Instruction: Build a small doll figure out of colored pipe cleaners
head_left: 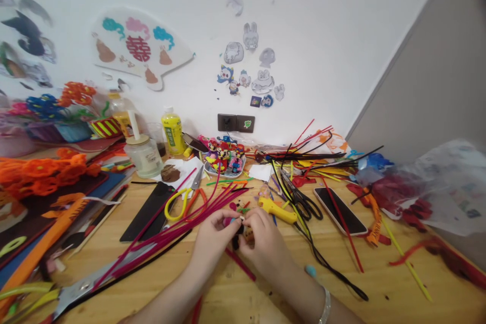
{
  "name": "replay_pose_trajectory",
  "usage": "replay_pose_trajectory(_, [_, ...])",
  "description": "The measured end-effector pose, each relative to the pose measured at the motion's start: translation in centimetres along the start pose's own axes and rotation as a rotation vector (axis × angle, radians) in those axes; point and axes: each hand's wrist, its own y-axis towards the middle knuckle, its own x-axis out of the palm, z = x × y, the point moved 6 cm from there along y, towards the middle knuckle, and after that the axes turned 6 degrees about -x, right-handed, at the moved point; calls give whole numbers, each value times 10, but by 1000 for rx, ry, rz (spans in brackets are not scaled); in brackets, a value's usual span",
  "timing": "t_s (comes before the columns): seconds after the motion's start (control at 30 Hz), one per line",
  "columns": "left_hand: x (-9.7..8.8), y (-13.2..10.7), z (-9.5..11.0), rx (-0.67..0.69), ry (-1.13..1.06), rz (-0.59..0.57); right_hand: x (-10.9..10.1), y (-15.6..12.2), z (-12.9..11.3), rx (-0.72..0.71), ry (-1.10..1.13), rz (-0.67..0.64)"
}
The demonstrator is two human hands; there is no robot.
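Note:
My left hand (212,235) and my right hand (261,243) meet over the wooden table (379,283), fingers pinched together on a small pipe-cleaner craft piece (240,229) with pink, black and brown parts. Most of that piece is hidden by my fingers. A bundle of magenta pipe cleaners (170,235) runs from under my left hand toward the lower left. A bracelet sits on my right wrist.
Yellow-handled scissors (182,202), a yellow glue gun (279,211) with a black cord, black scissors (304,202) and a phone (339,210) lie just beyond my hands. Loose pipe cleaners cover the table's right. Orange pipe-cleaner flowers (41,172), a jar (144,154) and a yellow bottle (172,131) stand left.

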Motion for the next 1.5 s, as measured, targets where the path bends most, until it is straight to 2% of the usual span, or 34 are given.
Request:
replay_pose_trajectory(0.33, [-3,6,-3,-3,-94,-8,-1,-3,-2,-101,-18,90])
replay_pose_trajectory(0.83, [2,5,5,20,-79,-46,-6,0,-2,-172,-30,118])
replay_pose_trajectory(1.37, [-1,11,-3,21,-66,-44,-2,1,1,-154,-6,74])
replay_pose_trajectory(1.5, [-3,15,-5,3,-118,-75,-13,2,7,-67,55,120])
